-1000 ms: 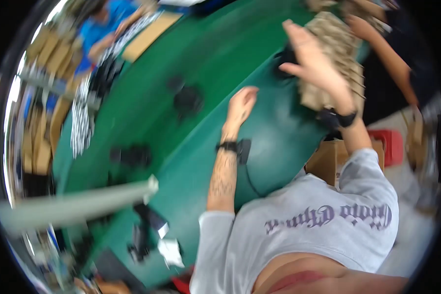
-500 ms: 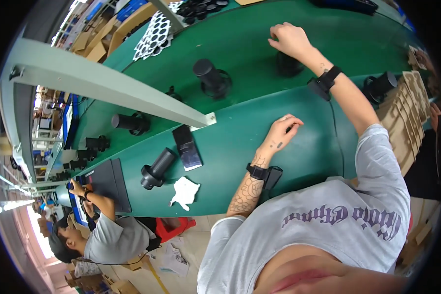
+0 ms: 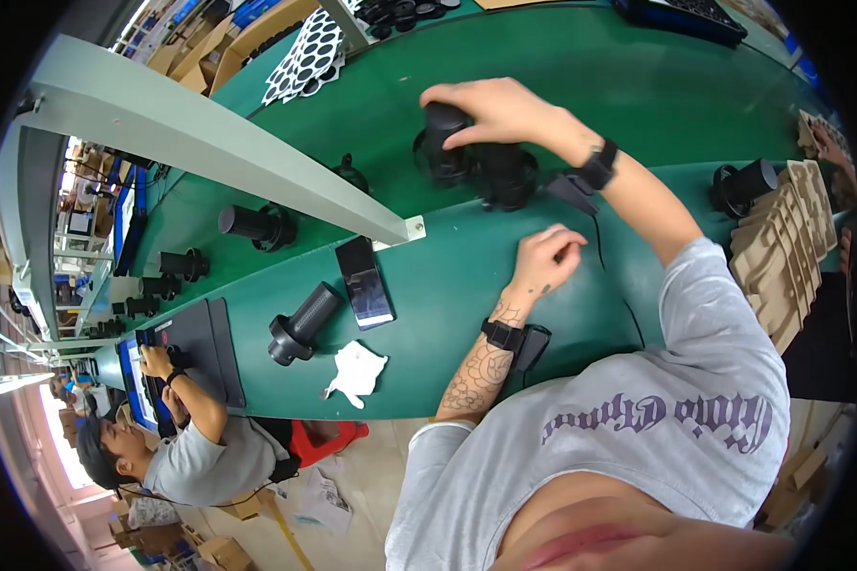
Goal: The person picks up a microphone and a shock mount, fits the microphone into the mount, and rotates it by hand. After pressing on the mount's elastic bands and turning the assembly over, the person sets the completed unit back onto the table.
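Observation:
My right hand [image 3: 505,112] reaches over the green belt, thumb and fingers wrapped around the top of a black cylindrical part [image 3: 446,128] with a wider ringed base. A second black part [image 3: 508,176] stands just beside it, partly covered by the hand. My left hand [image 3: 546,259] rests on the green table [image 3: 438,314], fingers curled in with nothing visible in them. Left of it lie a similar black part [image 3: 305,324] on its side, a dark phone [image 3: 364,283] and a crumpled white cloth [image 3: 357,373]. Both my wrists wear black strapped devices.
A pale metal post [image 3: 229,143] slants across the left. More black parts [image 3: 257,226] line the belt beyond it. At right, another black part [image 3: 745,187] adjoins stacked brown moulded trays [image 3: 781,257]. A co-worker [image 3: 219,457] sits at far left; another person's hand shows at far right.
My right hand has come left and nearer, from above one black part to grasping another. Those two parts now stand close together. My left hand has barely moved.

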Available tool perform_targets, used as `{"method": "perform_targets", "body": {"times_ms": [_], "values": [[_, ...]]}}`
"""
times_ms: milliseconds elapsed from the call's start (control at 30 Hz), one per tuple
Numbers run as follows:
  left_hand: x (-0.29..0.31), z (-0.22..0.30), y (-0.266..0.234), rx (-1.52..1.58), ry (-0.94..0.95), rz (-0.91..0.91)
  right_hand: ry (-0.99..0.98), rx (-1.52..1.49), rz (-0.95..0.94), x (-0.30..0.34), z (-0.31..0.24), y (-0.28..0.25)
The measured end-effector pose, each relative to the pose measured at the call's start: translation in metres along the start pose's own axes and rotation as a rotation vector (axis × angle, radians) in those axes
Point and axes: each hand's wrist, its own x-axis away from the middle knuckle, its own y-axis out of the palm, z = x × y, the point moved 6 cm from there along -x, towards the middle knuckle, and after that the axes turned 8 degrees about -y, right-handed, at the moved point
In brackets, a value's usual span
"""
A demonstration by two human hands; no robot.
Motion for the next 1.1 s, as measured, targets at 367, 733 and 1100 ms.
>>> {"method": "perform_targets", "body": {"times_ms": [367,733,1100], "values": [[-0.005,0.138,-0.064,0.018,-0.074,0.316,0.249,-1.229,0.836,0.234,0.012,-0.032],[0.003,0.189,-0.035,-0.427,0.286,0.304,0.179,-1.802,0.883,0.228,-0.018,0.008],[0.014,0.209,-0.025,-0.542,0.442,0.259,0.263,-1.654,0.758,0.225,-0.019,-0.008]]}}
